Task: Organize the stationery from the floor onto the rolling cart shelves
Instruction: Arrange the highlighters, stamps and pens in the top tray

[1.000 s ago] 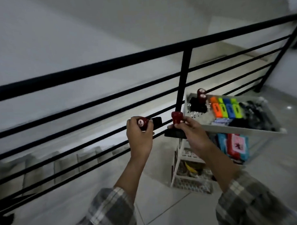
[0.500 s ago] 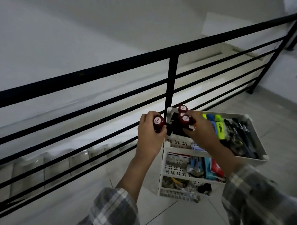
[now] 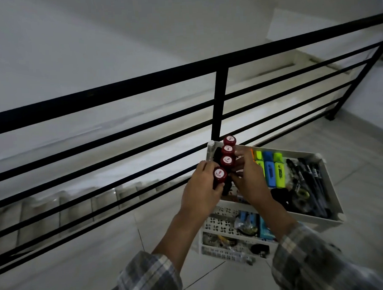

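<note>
A white rolling cart (image 3: 320, 220) stands by the railing, its top shelf holding highlighters (image 3: 270, 171) and black pens (image 3: 312, 179). At that shelf's left end, red-handled stamps marked "TOP" stand in a row (image 3: 228, 150). My left hand (image 3: 202, 191) grips the nearest red-handled stamp (image 3: 219, 175) at the front of the row. My right hand (image 3: 248, 179) is closed around the stamp just behind it (image 3: 227, 161), with its black base hidden by my fingers. Both hands are over the shelf's left end.
A black metal railing (image 3: 216, 108) runs right behind the cart, with a stairwell beyond it. Lower cart shelves (image 3: 220, 224) hold blue packs and small items. Grey tiled floor (image 3: 351, 151) spreads to the right and in front.
Both hands have dropped toward the cart's top shelf. The two stamps that I carry now line up with the two standing at the shelf's left end.
</note>
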